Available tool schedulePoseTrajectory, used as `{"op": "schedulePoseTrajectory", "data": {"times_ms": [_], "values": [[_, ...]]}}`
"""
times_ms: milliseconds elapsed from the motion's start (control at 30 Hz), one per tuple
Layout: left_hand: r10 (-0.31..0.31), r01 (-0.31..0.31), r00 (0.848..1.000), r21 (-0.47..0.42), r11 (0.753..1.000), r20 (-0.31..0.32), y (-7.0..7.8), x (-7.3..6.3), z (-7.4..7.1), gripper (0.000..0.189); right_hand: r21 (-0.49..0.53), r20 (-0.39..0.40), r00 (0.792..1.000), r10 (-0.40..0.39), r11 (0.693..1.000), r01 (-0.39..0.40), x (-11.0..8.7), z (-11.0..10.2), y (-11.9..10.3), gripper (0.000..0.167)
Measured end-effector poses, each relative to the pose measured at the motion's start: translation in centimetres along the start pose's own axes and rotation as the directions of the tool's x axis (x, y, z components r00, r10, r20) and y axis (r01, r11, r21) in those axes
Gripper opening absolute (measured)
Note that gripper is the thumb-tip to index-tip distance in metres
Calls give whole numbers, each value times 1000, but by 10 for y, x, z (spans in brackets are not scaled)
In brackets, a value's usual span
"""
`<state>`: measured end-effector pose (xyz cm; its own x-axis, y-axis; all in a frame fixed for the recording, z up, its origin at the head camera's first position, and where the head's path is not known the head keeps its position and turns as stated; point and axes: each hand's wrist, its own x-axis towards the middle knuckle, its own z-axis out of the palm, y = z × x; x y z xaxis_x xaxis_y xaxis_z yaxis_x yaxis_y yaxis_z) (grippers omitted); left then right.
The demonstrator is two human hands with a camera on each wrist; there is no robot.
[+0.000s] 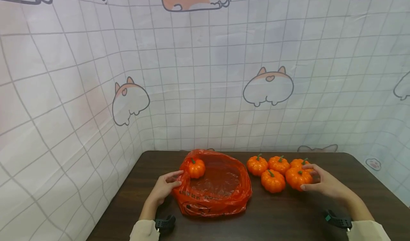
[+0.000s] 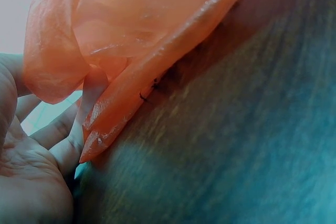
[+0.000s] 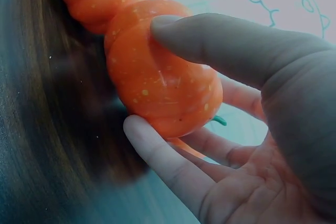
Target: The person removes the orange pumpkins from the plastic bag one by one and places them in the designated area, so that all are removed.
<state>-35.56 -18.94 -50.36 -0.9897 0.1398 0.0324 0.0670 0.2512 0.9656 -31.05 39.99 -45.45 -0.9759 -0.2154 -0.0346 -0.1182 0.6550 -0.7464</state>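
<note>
An orange-red plastic bag (image 1: 217, 202) stands with its mouth spread wide. Inside its left part lies a small orange pumpkin (image 1: 196, 168). My left hand (image 1: 163, 188) is at the bag's left side, fingertips touching the plastic. The left wrist view shows the fingers (image 2: 58, 129) spread and partly behind a hanging fold. My right hand (image 1: 323, 182) grips another small pumpkin (image 1: 298, 178), thumb on one side and fingers on the other. In the right wrist view this pumpkin (image 3: 163, 72) shows a green stem pointing toward the palm. Part of it is hidden by the thumb.
Several more pumpkins (image 1: 273, 181) sit close together right of the bag, around the gripped one. They stand on a dark wooden table (image 1: 256, 223). A white gridded cloth (image 1: 205, 91) with dog drawings hangs behind the table and on its left.
</note>
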Motion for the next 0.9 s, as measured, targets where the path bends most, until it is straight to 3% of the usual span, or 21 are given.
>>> {"op": "schedulePoseTrajectory", "data": {"times_ms": [433, 900], "values": [[12, -12, 1000, 18, 1000, 6, -1, 0, 0, 42, -33, 19, 1000, 14, 999, -13, 0, 3, 1, 77], [-15, 15, 1000, 10, 1000, -9, -3, 3, 1, 41, 9, 52, 998, 19, 1000, -19, 2, 7, 4, 79]]}}
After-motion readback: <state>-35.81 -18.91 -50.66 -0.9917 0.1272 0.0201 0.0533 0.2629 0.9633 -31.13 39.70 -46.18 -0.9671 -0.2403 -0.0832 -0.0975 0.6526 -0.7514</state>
